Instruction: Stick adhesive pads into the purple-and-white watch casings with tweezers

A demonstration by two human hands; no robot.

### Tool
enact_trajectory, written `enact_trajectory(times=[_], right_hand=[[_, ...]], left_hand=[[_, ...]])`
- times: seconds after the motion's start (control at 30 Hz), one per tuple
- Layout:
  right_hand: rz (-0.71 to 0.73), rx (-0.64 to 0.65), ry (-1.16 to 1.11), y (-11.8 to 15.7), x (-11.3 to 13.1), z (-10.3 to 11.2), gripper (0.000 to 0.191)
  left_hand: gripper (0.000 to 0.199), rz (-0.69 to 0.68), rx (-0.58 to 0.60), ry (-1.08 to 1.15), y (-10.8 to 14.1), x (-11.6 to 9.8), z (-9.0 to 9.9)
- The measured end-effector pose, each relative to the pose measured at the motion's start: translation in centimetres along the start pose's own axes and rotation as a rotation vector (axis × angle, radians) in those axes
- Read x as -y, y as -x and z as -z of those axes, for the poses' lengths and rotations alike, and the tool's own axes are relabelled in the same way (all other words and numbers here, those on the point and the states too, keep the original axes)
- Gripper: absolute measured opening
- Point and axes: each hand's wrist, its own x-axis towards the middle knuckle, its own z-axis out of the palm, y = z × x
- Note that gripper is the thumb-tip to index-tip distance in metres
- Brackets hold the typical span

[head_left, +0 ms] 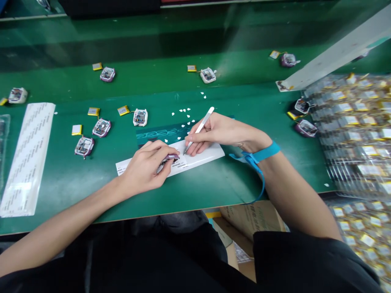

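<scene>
My left hand (149, 165) is closed around a small purple-rimmed device case (171, 157), most of it hidden by the fingers. In my right hand (203, 136) is a pair of white tweezers (204, 121), held like a pen with the tip pointing down at a white adhesive label sheet (209, 158). That printed sheet lies under both hands. Whether the tips have a label between them is too small to tell. Small white pieces (183, 110) are scattered on the green bench beyond my hands. A blue strap (265, 152) circles my right wrist.
Opened devices with yellow-edged batteries, such as a white one (140, 117) and a purple one (102, 127), lie about the bench (195, 191). A long label sheet (29, 158) is at left. Stacked clear trays (357, 134) of parts stand at right, near a white post (332, 47).
</scene>
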Motion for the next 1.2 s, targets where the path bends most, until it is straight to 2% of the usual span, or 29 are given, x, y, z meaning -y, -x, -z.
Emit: enact_trajectory(times=[0.17, 0.37, 0.47, 0.57, 0.67, 0.77, 0.83, 0.97, 1.03, 1.2], right_hand=[[-0.061, 0.014, -0.033, 0.1, 0.1, 0.2, 0.020], [-0.081, -0.014, -0.077, 0.2, 0.1, 0.7, 0.033], [-0.094, -0.086, -0.085, 0.4, 0.5, 0.7, 0.036], [-0.052, -0.212, -0.090, 0.6, 1.1, 0.2, 0.041], [0.093, -0.364, -0.108, 0.7, 1.7, -1.3, 0.041], [0.256, -0.509, -0.120, 0.8, 2.1, -3.2, 0.040], [0.327, -0.549, -0.133, 1.0, 2.2, -4.3, 0.038], [0.328, -0.476, -0.105, 1.1, 2.2, -6.0, 0.034], [0.313, -0.450, -0.082, 1.1, 2.2, -6.5, 0.035], [0.325, -0.480, -0.038, 1.0, 2.2, -7.0, 0.040]], left_hand=[[0.020, -0.007, 0.006, -0.002, 0.1, 0.0, -0.1], [0.022, -0.033, 0.025, -0.045, 0.0, 0.1, 0.0], [0.021, -0.064, -0.006, -0.036, -0.1, 0.2, 0.0], [0.019, -0.084, -0.052, -0.009, -0.1, -0.1, 0.1], [0.018, 0.061, -0.119, 0.137, -0.2, -0.8, 0.4], [0.019, 0.343, -0.156, 0.460, -0.5, -1.6, 1.1], [0.022, 0.473, -0.153, 0.682, -0.8, -1.9, 1.4], [0.034, 0.505, -0.117, 0.899, -1.0, -2.0, 1.5], [0.035, 0.503, -0.103, 0.913, -0.9, -2.0, 1.4], [0.037, 0.514, -0.090, 0.915, -0.7, -2.1, 1.1]])
